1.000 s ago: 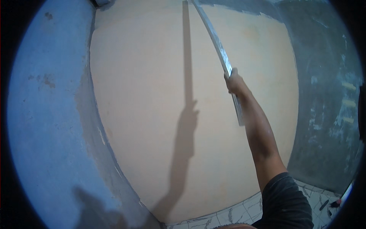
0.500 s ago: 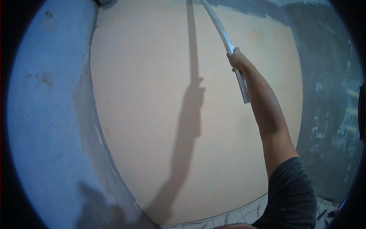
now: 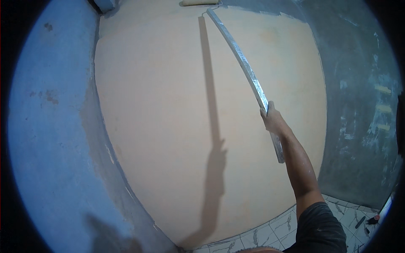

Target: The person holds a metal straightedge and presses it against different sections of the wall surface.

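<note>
My right hand [image 3: 272,118] is closed round a long silver metal pole [image 3: 242,57], near its lower end. At the pole's top, a wire frame carries a cream paint roller [image 3: 200,2], which meets the upper part of the cream-painted wall [image 3: 160,101] at the picture's top edge. The pole and my arm cast a long shadow on that wall, left of them. My left hand is not in view.
A pale blue side wall [image 3: 46,139] stands at the left, a grey-green wall [image 3: 358,147] at the right. Marble-patterned floor tiles [image 3: 282,227] run along the bottom. Small dark tools [image 3: 360,222] lie on the floor at the lower right.
Over the last half second my right hand and the pole have dropped in the picture, after rising in the half second before. The roller has come into view at the top.
</note>
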{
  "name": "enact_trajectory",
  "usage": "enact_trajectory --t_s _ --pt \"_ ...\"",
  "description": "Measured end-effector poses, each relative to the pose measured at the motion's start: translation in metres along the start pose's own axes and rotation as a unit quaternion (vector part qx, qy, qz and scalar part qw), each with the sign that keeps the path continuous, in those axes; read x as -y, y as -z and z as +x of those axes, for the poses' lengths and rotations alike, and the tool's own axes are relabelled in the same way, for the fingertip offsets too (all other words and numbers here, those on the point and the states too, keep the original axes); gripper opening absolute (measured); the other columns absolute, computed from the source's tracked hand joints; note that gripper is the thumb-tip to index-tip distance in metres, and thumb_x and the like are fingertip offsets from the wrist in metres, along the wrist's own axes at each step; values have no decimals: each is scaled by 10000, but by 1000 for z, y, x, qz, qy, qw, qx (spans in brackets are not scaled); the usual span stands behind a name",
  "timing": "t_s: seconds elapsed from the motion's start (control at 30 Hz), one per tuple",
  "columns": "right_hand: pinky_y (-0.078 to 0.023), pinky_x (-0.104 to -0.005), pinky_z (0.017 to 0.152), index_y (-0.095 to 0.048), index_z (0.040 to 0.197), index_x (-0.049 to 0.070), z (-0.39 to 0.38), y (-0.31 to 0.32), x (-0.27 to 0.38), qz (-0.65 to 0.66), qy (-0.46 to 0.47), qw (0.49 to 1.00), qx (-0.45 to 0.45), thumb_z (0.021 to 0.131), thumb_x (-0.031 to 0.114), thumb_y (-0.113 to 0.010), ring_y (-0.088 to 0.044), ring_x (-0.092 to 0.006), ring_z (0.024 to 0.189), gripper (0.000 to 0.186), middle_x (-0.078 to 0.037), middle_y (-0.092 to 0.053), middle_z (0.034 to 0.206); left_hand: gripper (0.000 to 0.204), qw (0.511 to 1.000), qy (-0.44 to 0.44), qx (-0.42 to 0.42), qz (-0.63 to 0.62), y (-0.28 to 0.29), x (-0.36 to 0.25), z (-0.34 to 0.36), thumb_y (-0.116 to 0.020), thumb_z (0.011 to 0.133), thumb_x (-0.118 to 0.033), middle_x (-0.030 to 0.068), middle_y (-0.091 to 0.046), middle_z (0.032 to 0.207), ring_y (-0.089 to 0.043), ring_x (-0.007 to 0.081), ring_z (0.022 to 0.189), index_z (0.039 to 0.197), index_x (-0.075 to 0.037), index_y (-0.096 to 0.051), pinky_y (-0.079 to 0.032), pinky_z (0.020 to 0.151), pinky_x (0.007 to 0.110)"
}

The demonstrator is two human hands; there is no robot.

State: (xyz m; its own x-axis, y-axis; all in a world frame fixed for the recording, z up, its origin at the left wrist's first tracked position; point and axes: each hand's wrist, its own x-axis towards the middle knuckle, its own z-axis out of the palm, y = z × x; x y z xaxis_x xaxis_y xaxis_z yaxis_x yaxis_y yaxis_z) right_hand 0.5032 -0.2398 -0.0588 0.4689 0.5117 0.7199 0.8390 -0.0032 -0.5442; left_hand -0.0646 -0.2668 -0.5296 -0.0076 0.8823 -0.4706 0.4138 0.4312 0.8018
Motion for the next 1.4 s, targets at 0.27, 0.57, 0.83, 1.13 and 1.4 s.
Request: enact_trajectory --t_s 0.27,0.57,0.83,1.13,1.4 --pt "-570 -447 554 -390 1219 -46 112 54 75 62 27 998 1 1041 361 -465 -678 -326 652 450 -239 -635 847 637 1000 14 -3 0 -18 2 1 -615 983 -421 107 -525 1447 -590 323 1190 1537 -184 -407 -508 942 489" --pt "-570 -447 590 -346 1298 -80 219 78 110 55 68 996 -10 1021 364 -470 -702 -331 682 538 -271 -666 932 639 999 49 -19 -10 -62 0 -3 -616 982 -424 107 -522 1451 -589 324 1196 1536 -182 -409 -507 946 491" --pt "-549 -508 646 -359 1234 -39 166 32 -9 9 89 996 -28 1024 375 -473 -677 -438 744 478 -329 -651 887 640 997 77 -26 -10 -94 5 -7 -617 981 -426 107 -520 1456 -588 326 1202 1535 -181 -411 -506 949 493" --pt "-566 -491 651 -367 1241 -42 177 60 38 56 70 996 17 1028 369 -448 -711 -395 743 470 -317 -670 906 642 993 113 -31 -2 -110 21 0 -618 980 -428 106 -517 1460 -587 328 1208 1535 -179 -412 -505 953 495" --pt "-568 -450 615 -358 1298 -65 238 82 106 45 66 997 -17 1022 374 -455 -709 -340 696 528 -290 -673 959 599 992 120 -28 -10 -125 45 22 -604 989 -395 101 -575 1390 -612 272 1113 1522 -184 -430 -510 911 450"
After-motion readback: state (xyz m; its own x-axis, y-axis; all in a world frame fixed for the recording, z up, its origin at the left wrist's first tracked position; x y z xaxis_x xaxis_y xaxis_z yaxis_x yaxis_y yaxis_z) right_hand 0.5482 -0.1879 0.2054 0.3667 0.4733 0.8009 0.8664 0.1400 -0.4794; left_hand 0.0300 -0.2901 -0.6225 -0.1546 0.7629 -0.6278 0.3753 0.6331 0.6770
